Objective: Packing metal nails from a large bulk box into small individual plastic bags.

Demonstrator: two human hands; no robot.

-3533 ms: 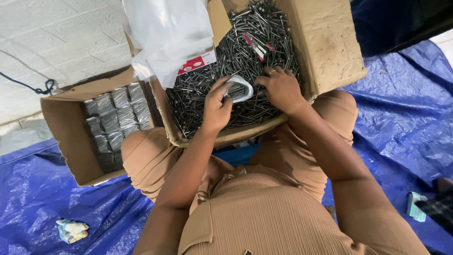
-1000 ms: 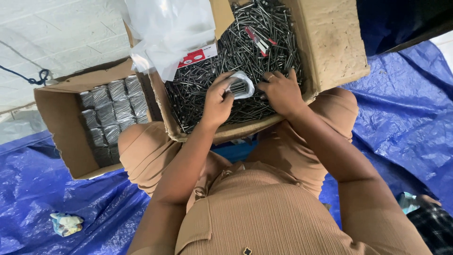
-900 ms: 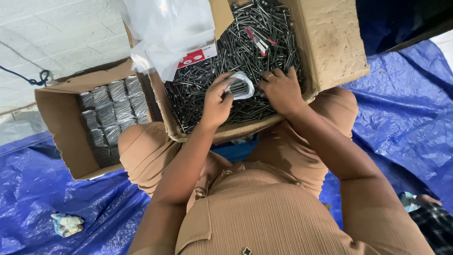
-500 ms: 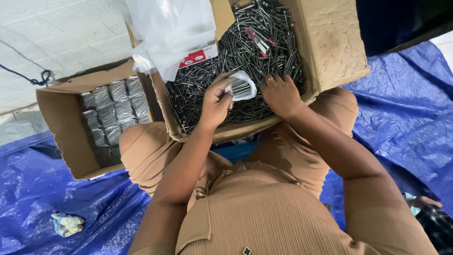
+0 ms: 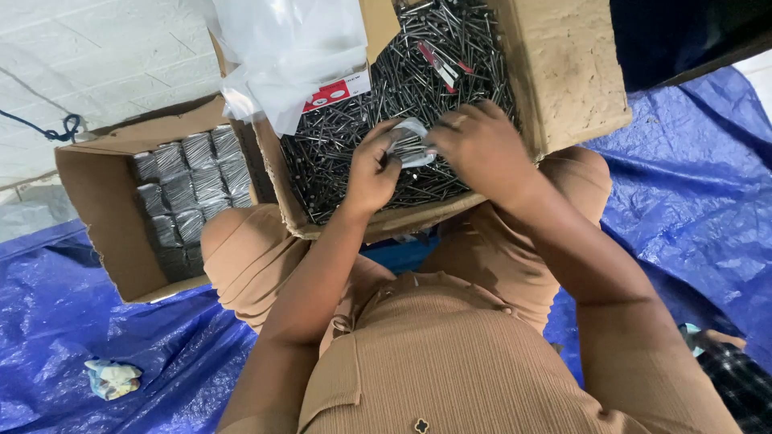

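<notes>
Fingers of the left hand (image 5: 371, 173) and right hand (image 5: 474, 145) are pinched together on a small clear plastic packet of dark nails (image 5: 410, 145), held between them above the cardboard box of loose dark nails (image 5: 563, 72). A slack grip could spill nails; points might prick fingertips.

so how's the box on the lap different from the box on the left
The lap box holds a loose heap of dark nails; the side box holds small clear packets in neat rows. The lap box rests on the person's thighs, the side box on the blue tarp. Both are open brown cardboard.
</notes>
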